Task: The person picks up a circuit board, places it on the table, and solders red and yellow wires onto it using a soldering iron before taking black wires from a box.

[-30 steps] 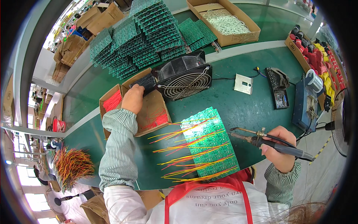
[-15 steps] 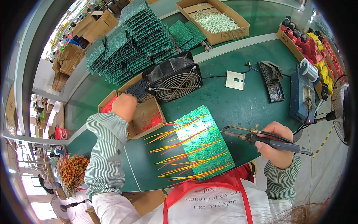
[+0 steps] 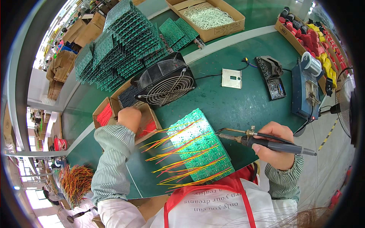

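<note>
My right hand (image 3: 276,146) is closed around a soldering iron (image 3: 266,143) with a brass feed tube along it. The iron's tip is by the right edge of a green circuit board (image 3: 205,152), apart from it as far as I can see. Yellow and red wires (image 3: 171,159) stick out past the board's left side in several rows. My left hand (image 3: 130,117) is curled over a divided cardboard box (image 3: 150,133) of cut wires, beside the red wires (image 3: 103,115) in its left compartment. Its fingertips are hidden, so whatever they pinch does not show.
A black fan (image 3: 167,81) stands behind the wire box, with stacked circuit boards (image 3: 118,45) beyond. At right are a metal plate (image 3: 231,78), a black tray (image 3: 275,88) and a blue soldering station (image 3: 304,91) with a solder spool (image 3: 311,64). A wire bundle (image 3: 75,184) hangs lower left.
My left hand has shifted right and nearer me across the wire box, uncovering the red wires at its left. The whole view has shifted slightly. My right hand still holds the iron by the board.
</note>
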